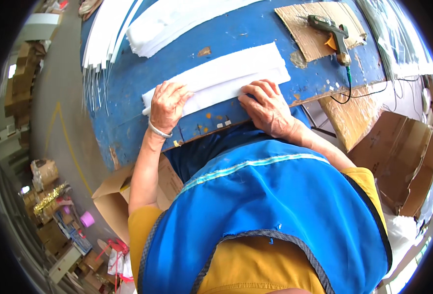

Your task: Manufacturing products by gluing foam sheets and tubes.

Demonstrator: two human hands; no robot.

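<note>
A long folded strip of white fabric [236, 68] lies across the blue table [143, 73] near its front edge. My left hand [168, 105], with a metal bangle at the wrist, presses flat on the strip's left end. My right hand [265, 105] rests on the strip's near edge further right, fingers curled over the cloth. Both hands touch the same strip and neither lifts it.
A hot glue gun [333, 33] lies on a cardboard sheet [314, 29] at the back right, its cable running off the table edge. More white strips [162, 24] and thin white rods [96, 73] lie at the back left. Cardboard boxes [397, 157] stand beside the table.
</note>
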